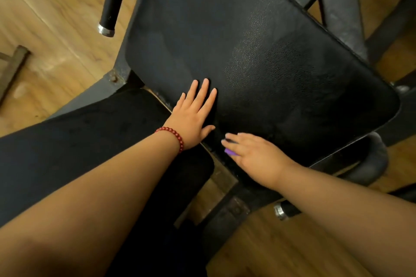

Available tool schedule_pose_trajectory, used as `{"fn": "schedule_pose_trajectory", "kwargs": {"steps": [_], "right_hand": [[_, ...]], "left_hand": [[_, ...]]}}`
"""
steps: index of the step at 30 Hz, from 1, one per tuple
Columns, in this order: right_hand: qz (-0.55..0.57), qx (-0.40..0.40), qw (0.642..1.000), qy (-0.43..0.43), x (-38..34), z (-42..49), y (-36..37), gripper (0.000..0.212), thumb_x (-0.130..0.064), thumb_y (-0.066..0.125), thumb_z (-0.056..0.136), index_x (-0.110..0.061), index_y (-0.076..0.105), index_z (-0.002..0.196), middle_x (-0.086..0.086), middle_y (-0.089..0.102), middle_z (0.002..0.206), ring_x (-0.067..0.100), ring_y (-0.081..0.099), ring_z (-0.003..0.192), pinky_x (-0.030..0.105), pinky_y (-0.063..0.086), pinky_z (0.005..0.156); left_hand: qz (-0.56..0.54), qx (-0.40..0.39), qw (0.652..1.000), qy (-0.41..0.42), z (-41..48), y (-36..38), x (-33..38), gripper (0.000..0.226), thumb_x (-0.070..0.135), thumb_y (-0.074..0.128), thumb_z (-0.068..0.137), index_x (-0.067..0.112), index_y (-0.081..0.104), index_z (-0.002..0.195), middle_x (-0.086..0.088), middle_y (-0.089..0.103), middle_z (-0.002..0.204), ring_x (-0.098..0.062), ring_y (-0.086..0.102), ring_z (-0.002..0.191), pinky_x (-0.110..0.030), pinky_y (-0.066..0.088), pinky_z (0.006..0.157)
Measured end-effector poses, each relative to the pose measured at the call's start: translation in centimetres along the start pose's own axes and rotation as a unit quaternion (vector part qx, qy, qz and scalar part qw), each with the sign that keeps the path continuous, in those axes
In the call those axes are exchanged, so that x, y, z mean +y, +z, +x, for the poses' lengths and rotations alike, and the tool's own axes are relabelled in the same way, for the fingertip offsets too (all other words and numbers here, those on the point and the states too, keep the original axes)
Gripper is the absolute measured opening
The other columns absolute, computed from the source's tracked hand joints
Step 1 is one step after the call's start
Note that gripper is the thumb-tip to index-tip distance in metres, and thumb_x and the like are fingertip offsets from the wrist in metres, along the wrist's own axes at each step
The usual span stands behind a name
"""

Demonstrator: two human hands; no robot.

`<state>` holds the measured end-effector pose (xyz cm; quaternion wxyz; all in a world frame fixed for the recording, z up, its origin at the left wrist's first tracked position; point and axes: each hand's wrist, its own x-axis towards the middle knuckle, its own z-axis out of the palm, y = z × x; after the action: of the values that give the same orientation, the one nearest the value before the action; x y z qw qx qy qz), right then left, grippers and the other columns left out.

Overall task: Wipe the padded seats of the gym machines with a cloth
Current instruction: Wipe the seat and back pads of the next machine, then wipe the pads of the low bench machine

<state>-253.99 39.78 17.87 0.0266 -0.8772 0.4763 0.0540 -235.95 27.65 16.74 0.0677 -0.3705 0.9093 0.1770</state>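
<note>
A large black padded seat fills the middle of the head view, tilted, with a second black pad at the lower left. My left hand, a red bead bracelet on its wrist, lies flat with straight fingers on the near edge of the large pad. Just to its right, my right hand presses on the pad's near edge, and a small bit of purple cloth shows under its fingers. Most of the cloth is hidden beneath the hand.
Black metal frame bars run behind the pad at the upper right. A black handle with a metal tip hangs at the upper left, another sits low at the right. Wooden floor surrounds the machine.
</note>
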Motion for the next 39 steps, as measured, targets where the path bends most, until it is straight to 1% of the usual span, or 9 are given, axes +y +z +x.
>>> {"fn": "schedule_pose_trajectory", "kwargs": {"steps": [2,5,7,9,13,19,22,28,39], "right_hand": [[0.037,-0.070,0.997,-0.013,-0.5,-0.7,0.2,0.044,-0.026,0.092,0.057,-0.012,0.078,0.096,0.002,0.072,0.112,0.019,0.066,0.108,0.033,0.047,0.095],[0.008,-0.081,0.996,0.028,0.2,0.5,-2.0,0.043,-0.024,0.089,0.063,-0.013,0.077,0.103,0.004,0.066,0.124,0.020,0.060,0.119,0.032,0.042,0.102],[-0.028,-0.133,0.990,0.024,-0.2,0.3,-2.7,0.043,-0.018,0.068,0.087,-0.011,0.061,0.129,0.008,0.036,0.153,0.025,0.028,0.144,0.035,0.015,0.116],[-0.030,-0.229,0.973,0.019,-1.5,-0.7,-2.8,0.049,-0.014,0.050,0.097,-0.012,0.040,0.146,0.008,0.005,0.163,0.027,-0.003,0.149,0.039,-0.005,0.117],[0.055,-0.330,0.938,0.095,-4.3,-1.1,-4.2,0.062,-0.005,0.053,0.094,-0.015,0.029,0.151,0.005,-0.002,0.163,0.025,-0.008,0.149,0.038,0.001,0.119],[0.199,-0.256,0.902,0.285,-6.2,-1.9,-9.9,0.072,0.000,0.047,0.095,-0.023,0.016,0.155,-0.001,-0.004,0.163,0.022,-0.003,0.149,0.035,0.009,0.120],[0.237,-0.207,0.886,0.340,-6.7,-3.4,-13.3,0.074,0.000,0.047,0.095,-0.029,0.013,0.155,-0.004,-0.004,0.163,0.020,-0.002,0.150,0.033,0.013,0.119],[0.253,-0.189,0.847,0.427,-8.0,-7.8,-20.8,0.076,-0.004,0.047,0.097,-0.033,0.007,0.154,-0.006,-0.004,0.163,0.018,-0.001,0.149,0.032,0.011,0.119],[0.287,-0.186,0.745,0.572,-11.6,-14.2,-33.0,0.070,0.000,0.038,0.098,-0.033,0.013,0.154,-0.004,0.000,0.163,0.026,0.006,0.149,0.032,0.011,0.118]], "left_hand": [[0.003,-0.018,1.000,-0.008,-0.7,0.2,0.4,0.091,0.047,0.051,0.094,0.016,-0.014,0.151,-0.008,-0.023,0.158,-0.031,-0.019,0.146,-0.045,0.005,0.118],[0.000,-0.046,0.999,-0.013,-1.7,0.2,1.2,0.089,0.050,0.047,0.096,0.015,-0.013,0.152,-0.008,-0.023,0.159,-0.030,-0.019,0.146,-0.039,0.003,0.116],[0.007,-0.073,0.997,-0.013,-2.4,0.2,1.4,0.088,0.050,0.045,0.096,0.016,-0.014,0.152,-0.007,-0.025,0.158,-0.028,-0.018,0.146,-0.040,0.004,0.118],[0.016,-0.110,0.994,-0.020,-3.3,0.0,1.6,0.088,0.050,0.044,0.096,0.017,-0.016,0.151,-0.007,-0.026,0.158,-0.028,-0.017,0.147,-0.040,0.003,0.119],[0.014,-0.189,0.981,-0.043,-5.1,-1.1,2.3,0.083,0.049,0.041,0.098,0.020,-0.015,0.152,-0.006,-0.026,0.158,-0.027,-0.018,0.147,-0.039,-0.002,0.119],[0.008,-0.207,0.976,-0.071,-8.6,-4.6,4.3,0.078,0.042,0.040,0.100,0.020,-0.013,0.152,-0.006,-0.017,0.161,-0.026,-0.015,0.147,-0.040,-0.002,0.119],[0.016,-0.194,0.979,-0.059,-10.3,-7.7,6.0,0.076,0.038,0.040,0.100,0.021,-0.012,0.153,-0.006,-0.013,0.162,-0.026,-0.014,0.148,-0.040,-0.004,0.119],[0.055,-0.194,0.978,0.049,-11.7,-15.6,10.8,0.074,0.034,0.037,0.101,0.023,-0.017,0.151,-0.004,-0.016,0.161,-0.025,-0.016,0.147,-0.039,-0.011,0.115],[0.130,-0.176,0.948,0.232,-13.8,-26.5,18.5,0.070,0.033,0.034,0.102,0.021,-0.013,0.152,-0.007,-0.011,0.162,-0.026,-0.012,0.148,-0.041,-0.006,0.118]]}}
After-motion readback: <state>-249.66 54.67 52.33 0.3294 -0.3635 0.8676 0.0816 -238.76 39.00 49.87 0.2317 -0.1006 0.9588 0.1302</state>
